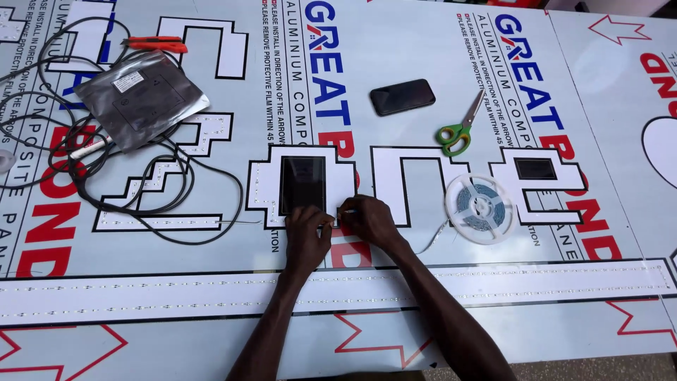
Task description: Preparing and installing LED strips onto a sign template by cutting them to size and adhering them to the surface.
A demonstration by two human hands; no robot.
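Note:
My left hand (307, 233) and my right hand (368, 220) meet at the lower edge of a white blocky letter shape with a dark square middle (303, 185). The fingertips of both hands pinch a thin strip of small lights against the letter's lower right corner. The strip runs right in a loose curve to a white reel of light strip (479, 208). More white blocky letters (398, 180) lie to the right on a large printed panel (423, 63).
Green-handled scissors (458, 130) and a black phone (402, 96) lie beyond the letters. At the far left are black cables (84, 180), a grey foil pouch (141, 99) and orange-handled pliers (156, 44). A long white bar with light rows (176, 298) crosses near me.

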